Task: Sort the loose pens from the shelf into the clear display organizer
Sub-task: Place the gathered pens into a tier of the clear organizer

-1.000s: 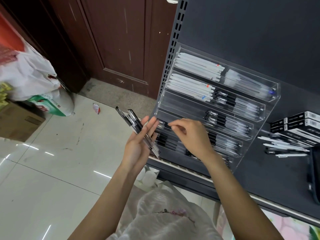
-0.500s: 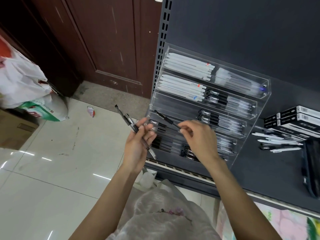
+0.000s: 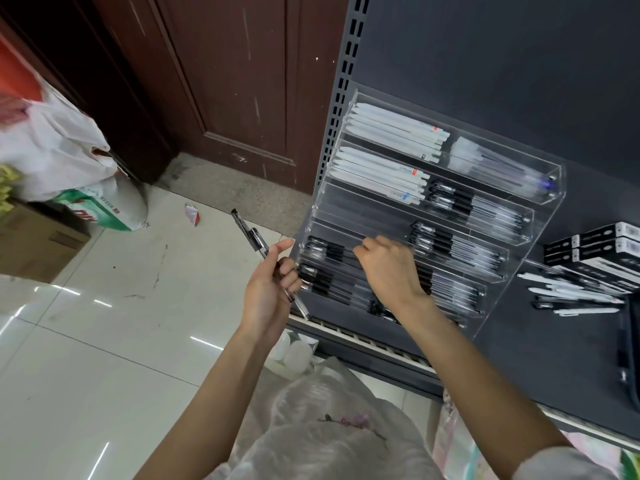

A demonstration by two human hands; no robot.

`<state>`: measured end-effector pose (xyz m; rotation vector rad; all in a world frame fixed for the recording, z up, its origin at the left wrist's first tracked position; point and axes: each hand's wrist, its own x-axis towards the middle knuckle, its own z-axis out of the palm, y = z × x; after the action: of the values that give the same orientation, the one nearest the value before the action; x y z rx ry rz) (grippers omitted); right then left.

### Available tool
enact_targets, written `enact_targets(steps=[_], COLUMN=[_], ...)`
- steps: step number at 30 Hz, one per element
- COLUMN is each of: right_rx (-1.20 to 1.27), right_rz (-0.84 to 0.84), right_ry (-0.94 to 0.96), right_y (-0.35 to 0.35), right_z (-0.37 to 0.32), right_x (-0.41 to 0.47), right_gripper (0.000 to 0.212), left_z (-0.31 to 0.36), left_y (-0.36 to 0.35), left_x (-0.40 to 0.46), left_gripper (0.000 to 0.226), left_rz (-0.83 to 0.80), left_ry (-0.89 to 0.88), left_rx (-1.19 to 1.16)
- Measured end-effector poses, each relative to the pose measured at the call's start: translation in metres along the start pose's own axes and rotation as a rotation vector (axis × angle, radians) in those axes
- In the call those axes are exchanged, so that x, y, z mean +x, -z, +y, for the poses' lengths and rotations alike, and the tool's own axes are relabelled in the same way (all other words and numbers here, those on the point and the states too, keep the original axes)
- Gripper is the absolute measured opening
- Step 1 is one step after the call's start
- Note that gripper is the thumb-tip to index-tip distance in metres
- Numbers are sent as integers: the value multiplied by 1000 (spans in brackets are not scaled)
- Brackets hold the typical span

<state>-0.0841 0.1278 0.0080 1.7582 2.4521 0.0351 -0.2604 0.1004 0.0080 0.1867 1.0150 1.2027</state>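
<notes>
**Pens going into the clear tiers**

The left hand (image 3: 268, 292) holds a small bunch of black pens (image 3: 258, 245), its grip curled round them, their ends sticking up toward the floor side, just beside the organizer's left edge. The right hand (image 3: 389, 271) reaches into a lower tier of the clear display organizer (image 3: 540, 216); its fingers are bent down at the tray, but I cannot tell whether they pinch a pen. The organizer stands on the dark shelf (image 3: 554, 341), with white pens in its upper rows and black ones below. More loose pens (image 3: 571, 296) lie on the shelf to its right.
</notes>
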Motion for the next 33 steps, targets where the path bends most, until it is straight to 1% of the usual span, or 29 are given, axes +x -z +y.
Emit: enact_targets(steps=[2, 4, 5, 6, 7, 8, 10, 11, 13, 17, 21, 23, 24, 26, 27, 30, 31, 33], right_rx=[4, 40, 81, 171, 304, 476, 782, 867, 952, 1029, 1194, 1301, 1343, 1329, 1266, 939, 805, 617], right_rz=[-28, 30, 93, 167, 237, 256, 190, 144, 89, 99, -45, -93, -90, -27, 28, 189, 199, 151], right_ry=[4, -41, -66, -83, -95, -100, -119, -126, -141, -199, -252, -263, -263, -281, -307, -389, -384, -345], right_y=[-5, -8, -8, -7, -3, 5, 21, 25, 26, 23, 25, 28, 30, 31, 32, 27, 23, 14], right_z=[-2, -2, -3, -4, -7, -13, -29, -36, -46, -46, -36, -34, -32, -25, -19, 7, 14, 20], right_x=[-2, -3, -5, -8, -12, -16, -24, -28, -32, -36, -37, -36, -35, -34, -34, -35, -35, -32], right_gripper=[37, 40, 36, 27, 14, 7, 13, 15, 17, 20, 19, 17, 18, 16, 14, 12, 13, 15], left_z=[0, -1, -1, -2, -3, -4, -6, -7, -9, -12, -13, -12, -12, -12, -11, -7, -5, -1], left_y=[-1, -2, -2, -3, -4, -5, -10, -13, -20, -29, -31, -33, -34, -32, -29, -16, -11, 0], left_x=[0, 1, 1, 1, 2, 2, 0, -1, -5, -10, -14, -15, -15, -13, -11, -6, -5, -4], left_gripper=[26, 26, 26, 27, 27, 28, 30, 30, 32, 37, 41, 43, 43, 43, 42, 33, 31, 30], left_rz=[-9, -27, -39, -52, -67, -83, -114, -130, -165, -245, -313, -347, -358, -348, -320, -184, -138, -64], left_ry=[1, 7, 8, 3, -5, -14, -21, -18, 2, 33, 60, 37, 21, -17, -38, -66, -60, -45], left_rx=[-13, -33, -38, -39, -36, -26, -2, 2, -3, 2, -37, -2, 33, 104, 135, 189, 187, 167])
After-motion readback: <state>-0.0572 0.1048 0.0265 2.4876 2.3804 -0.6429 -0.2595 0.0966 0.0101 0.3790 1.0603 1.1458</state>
